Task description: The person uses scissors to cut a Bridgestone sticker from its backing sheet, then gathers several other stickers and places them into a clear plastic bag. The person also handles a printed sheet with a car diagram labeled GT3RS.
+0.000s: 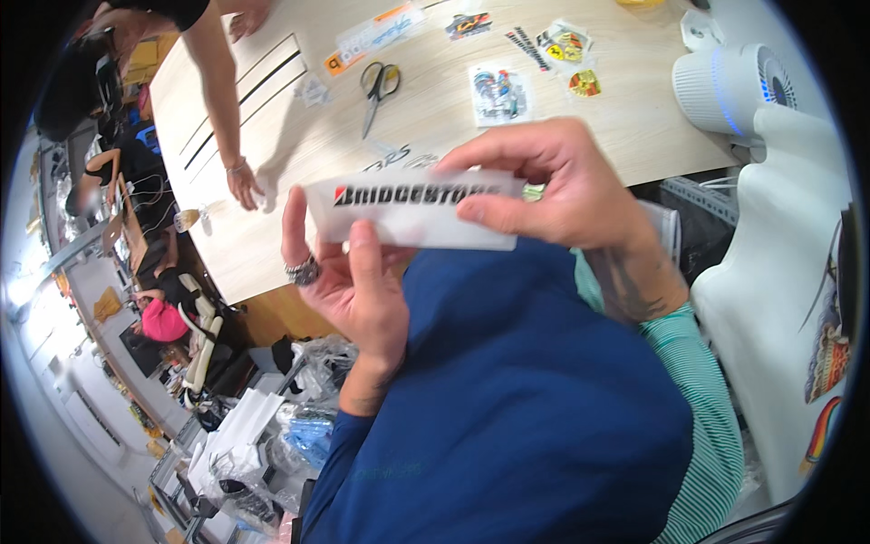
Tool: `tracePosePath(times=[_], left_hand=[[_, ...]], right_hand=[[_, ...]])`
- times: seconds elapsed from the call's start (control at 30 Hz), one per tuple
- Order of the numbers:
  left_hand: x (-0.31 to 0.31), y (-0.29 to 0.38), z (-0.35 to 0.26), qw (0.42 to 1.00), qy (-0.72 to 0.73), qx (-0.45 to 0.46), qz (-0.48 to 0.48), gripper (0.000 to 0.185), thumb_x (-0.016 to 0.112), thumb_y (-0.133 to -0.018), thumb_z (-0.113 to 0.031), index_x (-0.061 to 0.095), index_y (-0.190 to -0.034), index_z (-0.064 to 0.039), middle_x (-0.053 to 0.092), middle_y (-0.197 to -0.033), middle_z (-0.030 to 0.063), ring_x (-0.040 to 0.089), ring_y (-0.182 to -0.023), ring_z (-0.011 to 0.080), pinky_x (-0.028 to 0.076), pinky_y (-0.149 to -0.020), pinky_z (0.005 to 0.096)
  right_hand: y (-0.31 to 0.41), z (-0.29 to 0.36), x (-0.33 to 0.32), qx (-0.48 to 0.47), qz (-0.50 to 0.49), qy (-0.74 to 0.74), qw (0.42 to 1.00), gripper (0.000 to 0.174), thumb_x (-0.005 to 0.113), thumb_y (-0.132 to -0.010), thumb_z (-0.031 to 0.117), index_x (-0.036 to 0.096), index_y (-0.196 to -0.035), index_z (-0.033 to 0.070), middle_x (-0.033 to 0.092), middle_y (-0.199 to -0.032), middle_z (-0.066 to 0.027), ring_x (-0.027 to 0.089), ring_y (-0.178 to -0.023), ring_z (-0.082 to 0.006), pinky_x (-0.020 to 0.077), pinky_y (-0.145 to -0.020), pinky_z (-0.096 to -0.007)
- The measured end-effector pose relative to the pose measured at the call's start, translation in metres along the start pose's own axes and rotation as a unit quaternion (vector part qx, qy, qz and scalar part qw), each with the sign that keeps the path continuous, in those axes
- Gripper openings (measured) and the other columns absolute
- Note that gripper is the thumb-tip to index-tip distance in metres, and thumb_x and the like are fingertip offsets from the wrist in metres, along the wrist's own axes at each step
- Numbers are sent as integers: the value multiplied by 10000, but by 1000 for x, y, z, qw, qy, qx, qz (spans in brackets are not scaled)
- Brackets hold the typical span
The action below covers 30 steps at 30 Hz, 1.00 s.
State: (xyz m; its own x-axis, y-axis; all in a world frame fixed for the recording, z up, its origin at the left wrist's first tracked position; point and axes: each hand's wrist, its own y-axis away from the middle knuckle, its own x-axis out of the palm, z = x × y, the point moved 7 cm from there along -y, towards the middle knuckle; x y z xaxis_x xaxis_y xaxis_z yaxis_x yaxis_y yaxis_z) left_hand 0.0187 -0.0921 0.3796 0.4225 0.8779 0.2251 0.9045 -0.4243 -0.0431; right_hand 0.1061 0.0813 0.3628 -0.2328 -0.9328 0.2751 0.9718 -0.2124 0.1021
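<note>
Between my two hands is a whitish, translucent sticker sheet (421, 228) with a black-and-red Bridgestone logo, held above the near edge of the table. My right hand (557, 187) pinches its right end, thumb on the front over the last letters. My left hand (353, 279), with a chunky metal ring, supports the lower left part, its thumb on the front and the other fingers partly hidden behind. Just beyond the sheet, dark lettering decals (391, 158) lie on the table, partly covered by the sheet and my right hand.
On the wooden table (435, 88) lie black-handled scissors (374, 92), a sticker pack (499, 95), shield stickers (565, 44) and long black stripe decals (241, 102). A co-worker's arm (221, 88) reaches over the left side. A white fan (724, 88) stands at the right edge.
</note>
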Motion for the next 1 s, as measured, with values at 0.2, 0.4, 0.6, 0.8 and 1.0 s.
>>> tracePosePath(times=[0.2,0.4,0.6,0.8,1.0], left_hand=[[-20,16,65,974,-214,-78,-8,557,554,-996,3,362,-1519,-20,626,-1256,185,672,-1034,196,632,-783,303],[-35,48,189,932,-269,-243,21,515,622,-959,52,450,-1445,47,618,-1258,146,658,-1025,144,552,-775,237],[-22,49,312,932,-211,-289,59,501,659,-959,16,479,-1425,41,629,-1233,145,661,-1032,169,557,-848,281],[6,0,361,934,-225,-266,85,515,678,-949,7,484,-1424,49,648,-1182,145,667,-992,162,556,-828,284],[11,5,394,937,-116,-327,33,343,701,-931,8,558,-1242,31,685,-1118,147,671,-938,148,558,-823,295]], right_hand=[[9,-90,-23,80,-45,-41,995,241,747,-913,90,717,-1130,-10,722,-930,-40,606,-751,-47,494,-638,-223],[31,-211,-67,196,-101,62,973,214,695,-929,126,718,-1119,29,718,-939,-99,639,-668,-164,497,-592,-270],[36,-285,-120,187,-166,195,948,186,691,-928,110,723,-1090,24,676,-862,-82,593,-664,-179,482,-587,-293],[37,-329,-156,217,-250,91,939,158,732,-914,77,712,-1051,-1,662,-821,-67,617,-662,-134,474,-590,-256],[38,-340,-187,146,-351,-3,925,164,766,-885,46,714,-1028,-15,695,-854,-64,621,-674,-103,467,-587,-237]])
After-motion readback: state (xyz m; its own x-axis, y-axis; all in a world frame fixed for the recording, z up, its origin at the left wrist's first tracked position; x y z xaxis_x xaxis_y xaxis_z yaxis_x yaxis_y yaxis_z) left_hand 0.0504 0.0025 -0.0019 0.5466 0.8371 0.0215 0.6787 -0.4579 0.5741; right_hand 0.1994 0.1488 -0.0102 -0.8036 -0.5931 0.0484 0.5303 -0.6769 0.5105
